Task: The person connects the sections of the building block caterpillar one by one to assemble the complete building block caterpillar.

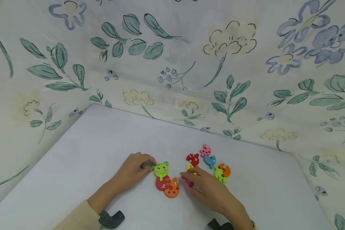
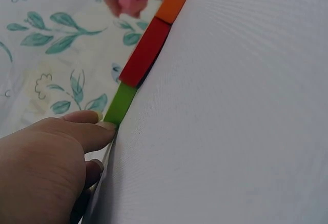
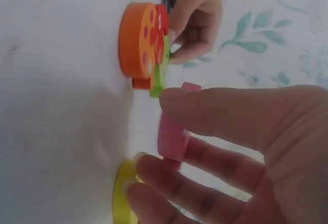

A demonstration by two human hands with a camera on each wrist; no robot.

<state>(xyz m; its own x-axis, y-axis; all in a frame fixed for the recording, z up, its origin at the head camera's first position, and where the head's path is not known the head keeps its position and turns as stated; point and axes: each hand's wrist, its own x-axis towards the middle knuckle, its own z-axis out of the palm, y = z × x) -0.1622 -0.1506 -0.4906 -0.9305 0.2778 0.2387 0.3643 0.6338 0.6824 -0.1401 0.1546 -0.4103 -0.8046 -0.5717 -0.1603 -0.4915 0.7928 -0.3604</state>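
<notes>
Evidently, the floral cloth (image 1: 184,35) frames the white table (image 1: 103,137), whose flat top lets the puzzle pieces lie level. The left hand (image 1: 133,171) pinches the edge of the green face piece (image 1: 161,171), probably to steady the joined row: green links to the red piece numbered 2 (image 1: 161,184), and red to the orange piece numbered 3 (image 1: 172,192). The right hand (image 1: 211,190) grasps a pink piece (image 3: 173,144) between thumb and fingers, just beside the orange end; gripping its edges likely keeps it easy to turn. Loose pieces, including a blue one (image 1: 210,162), a red one (image 1: 194,158) and a smaller-looking pink one (image 1: 206,150), lie beyond that hand, presumably for reach.
</notes>
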